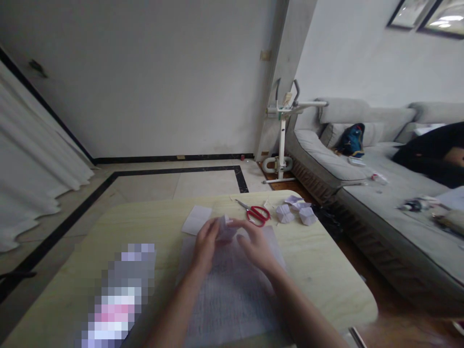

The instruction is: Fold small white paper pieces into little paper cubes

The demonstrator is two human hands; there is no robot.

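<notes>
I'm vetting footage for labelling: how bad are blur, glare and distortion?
Head view: left hand and right hand look soft, and writing on the large sheet is unreadable; head view: white glare on a framed picture at top right; head view: the pillar leans, probably wide-angle distortion, and a pixelated patch hides part of the table.

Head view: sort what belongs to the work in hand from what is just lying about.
Likely part of it:
folded paper in the left hand
large sheet beneath
red-handled scissors
folded pieces

Just lying about:
blue bag
exercise machine
</notes>
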